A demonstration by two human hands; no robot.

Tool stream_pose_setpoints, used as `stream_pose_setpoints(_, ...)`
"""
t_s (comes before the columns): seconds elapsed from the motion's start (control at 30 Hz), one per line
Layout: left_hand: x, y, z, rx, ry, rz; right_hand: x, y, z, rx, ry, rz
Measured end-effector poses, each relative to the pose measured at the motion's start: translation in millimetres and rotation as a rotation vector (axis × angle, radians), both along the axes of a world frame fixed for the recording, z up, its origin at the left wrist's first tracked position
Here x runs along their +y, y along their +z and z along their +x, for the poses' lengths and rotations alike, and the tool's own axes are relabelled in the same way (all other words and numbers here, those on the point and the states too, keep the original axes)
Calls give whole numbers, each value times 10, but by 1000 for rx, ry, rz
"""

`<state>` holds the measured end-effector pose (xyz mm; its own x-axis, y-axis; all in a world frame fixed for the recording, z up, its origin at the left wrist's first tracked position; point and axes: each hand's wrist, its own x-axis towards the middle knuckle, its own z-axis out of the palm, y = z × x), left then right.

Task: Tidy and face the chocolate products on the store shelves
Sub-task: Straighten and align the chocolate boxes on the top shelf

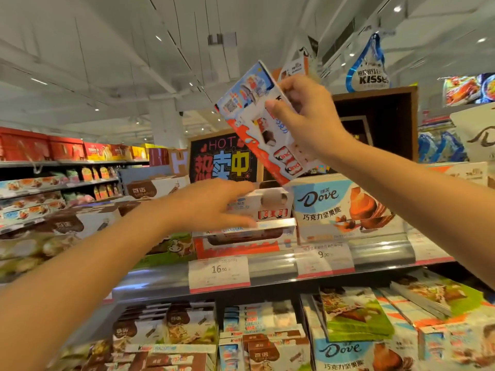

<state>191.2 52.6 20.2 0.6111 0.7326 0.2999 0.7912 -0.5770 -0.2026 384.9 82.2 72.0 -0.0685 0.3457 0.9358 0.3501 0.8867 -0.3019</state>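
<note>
Two hands work the top shelf: the right hand (305,116) holds a Kinder box (263,124) tilted in the air, while the left hand (211,204) rests on the Kinder stack (267,207) below.

The right thumb and curled fingers pinch the lifted box near its upper edge, its lower corner hanging just above the stack and the Dove box (345,210) beside it. The left hand's fingers look mostly straight, lying flat on the top box of the stack; a firm grip cannot be made out. To finish well, the person should probably steady the stack with the left hand, level the lifted box, turn its printed front toward the aisle, and set it squarely on top, flush with the shelf edge (267,274) and clear of the Dove box.
</note>
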Motion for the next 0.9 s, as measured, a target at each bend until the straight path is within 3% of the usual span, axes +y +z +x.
stream_pose_setpoints(0.1,-62,-185,2,251,147,281,61,-71,-194,-36,31,-38)
stream_pose_setpoints(0.17,-40,-256,23,305,149,380,111,-152,-297,-84,26,-53)
stream_pose_setpoints(0.4,0,-175,-29,198,116,274,170,-232,-347,-366,3,-204)
stream_pose_setpoints(0.6,33,-14,-144,-7,76,137,57,-107,-281,-860,-103,-438)
stream_pose_setpoints(0.73,69,38,-155,-12,17,76,59,-78,-225,-824,-113,-301)
stream_pose_setpoints(0.8,95,20,-188,-7,-1,124,112,-93,-194,-816,-99,-329)
stream_pose_setpoints(0.9,115,-10,-264,21,-13,395,184,-167,-165,-901,-91,-406)
